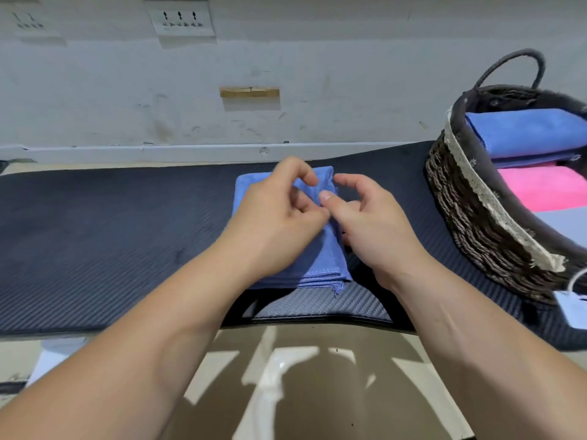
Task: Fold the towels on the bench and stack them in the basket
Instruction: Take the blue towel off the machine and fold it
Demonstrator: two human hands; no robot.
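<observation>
1. The blue towel (317,258) was found folded small on the bench (95,233), just left of the basket (476,217).
2. It was pinched by the left hand (276,214). The right hand (371,223) had a thumb on it, but a grip couldn't be told.
3. Inside the basket, a stacked blue towel (527,128) and a pink towel (546,188) were already packed.
4. Only this last drop-in looked left, tbh.

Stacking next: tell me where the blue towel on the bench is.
Head view, centre: blue towel on the dark mat, left of the basket, pinched by left hand and right hand.
</observation>
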